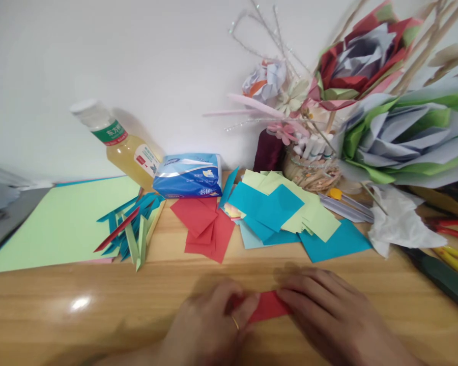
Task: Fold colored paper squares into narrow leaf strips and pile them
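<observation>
A folded piece of red paper (269,306) lies low over the wooden table, between my two hands. My left hand (213,320) is closed on its left end, with thumb and curled fingers pinching it and a thin gold ring showing. Bent together over the right end are the fingers of my right hand (328,310), gripping it; that thumb is hidden. Just beyond my hands is a small pile of red paper squares (202,229). Blue paper squares (267,208) and light green ones (313,208) overlap to the right of it.
Folded paper strips (132,229) are heaped on large green sheets (68,218) at left. A tilted bottle (118,145) and tissue pack (189,175) stand near the wall. Paper flowers (400,137), crumpled tissue (397,218) and a dark green-handled tool (442,277) are at right.
</observation>
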`<state>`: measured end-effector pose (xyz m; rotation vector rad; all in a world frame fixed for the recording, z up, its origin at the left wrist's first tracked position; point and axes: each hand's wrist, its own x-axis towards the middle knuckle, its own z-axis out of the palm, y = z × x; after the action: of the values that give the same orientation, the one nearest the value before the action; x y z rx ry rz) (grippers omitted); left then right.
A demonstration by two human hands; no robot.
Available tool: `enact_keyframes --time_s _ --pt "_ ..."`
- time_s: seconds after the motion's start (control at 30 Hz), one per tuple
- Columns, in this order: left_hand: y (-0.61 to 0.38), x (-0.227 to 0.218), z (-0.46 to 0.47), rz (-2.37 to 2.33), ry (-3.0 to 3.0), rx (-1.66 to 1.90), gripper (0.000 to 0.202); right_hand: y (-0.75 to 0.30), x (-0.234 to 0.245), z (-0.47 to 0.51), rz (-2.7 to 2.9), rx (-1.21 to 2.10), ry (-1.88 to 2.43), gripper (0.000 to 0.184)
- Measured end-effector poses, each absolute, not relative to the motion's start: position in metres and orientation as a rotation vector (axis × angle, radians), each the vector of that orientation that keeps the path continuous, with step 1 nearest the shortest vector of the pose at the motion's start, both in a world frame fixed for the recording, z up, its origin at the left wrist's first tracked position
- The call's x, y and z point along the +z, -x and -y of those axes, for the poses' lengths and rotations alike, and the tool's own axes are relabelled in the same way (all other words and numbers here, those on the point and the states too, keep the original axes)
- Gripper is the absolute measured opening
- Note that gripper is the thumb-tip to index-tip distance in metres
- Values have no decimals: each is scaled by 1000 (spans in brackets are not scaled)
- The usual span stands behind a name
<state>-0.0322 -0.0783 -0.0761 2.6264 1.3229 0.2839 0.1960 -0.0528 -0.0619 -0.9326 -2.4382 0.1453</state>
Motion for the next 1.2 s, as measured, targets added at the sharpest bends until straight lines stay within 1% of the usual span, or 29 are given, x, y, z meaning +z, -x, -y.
enact_keyframes --time_s 0.03,0.1,0.17,0.27,0.47,0.67,0.87,1.0,1.07,1.2 --pt "33 -74 77 -1291 -2584 275 35 -194 -61 53 2417 155 941 29" --pt "35 -71 74 -1294 -2487 295 46 -190 -62 53 2393 167 955 25" --pt "35 -69 73 -1346 -2367 308 48 -189 -63 53 2387 175 965 24" --pt "34 -68 73 -1394 -2237 292 44 -189 -64 54 2384 179 980 23" --pt "29 -67 72 -1449 -2166 214 38 -187 -64 55 2405 146 1001 24" --pt "25 -62 71 -1516 -2046 206 19 -186 -65 55 2402 159 1005 21" --pt "27 -64 75 -1495 -2026 224 16 -186 -67 54 2399 134 1020 21" --pt "24 -61 72 -1575 -1938 129 7 -186 -69 55 2414 128 1020 21" --pt "21 -58 69 -1629 -1886 47 7 -187 -70 55 2424 175 1036 17" --pt "17 -55 65 -1647 -1882 -31 10 -190 -70 55 2442 410 1109 6"
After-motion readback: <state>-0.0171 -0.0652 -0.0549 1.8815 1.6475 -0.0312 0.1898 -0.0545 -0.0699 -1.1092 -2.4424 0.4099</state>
